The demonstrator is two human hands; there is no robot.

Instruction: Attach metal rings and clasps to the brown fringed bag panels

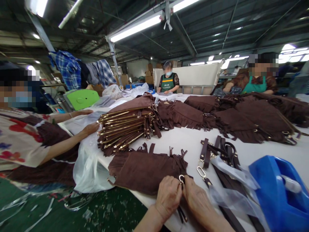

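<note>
A brown suede bag [145,170] with fringe lies flat at the near edge of the white table. At its right end, my left hand [169,195] is closed with curled fingers beside a gold ring [181,178]. Close against it, my right hand [194,196] is closed round the other side of the ring, where a dark strap end shows. The exact part pinched in each hand is hidden by the fingers. Thin dark cords [181,214] hang below the hands.
Stacked bags with gold zippers [123,125] stand behind; more brown bags [251,119] lie at right. Dark straps with clasps [223,151], plastic film [231,193] and a blue bin [275,193] are near right. A person's hand [91,129] reaches toward the stack from the left.
</note>
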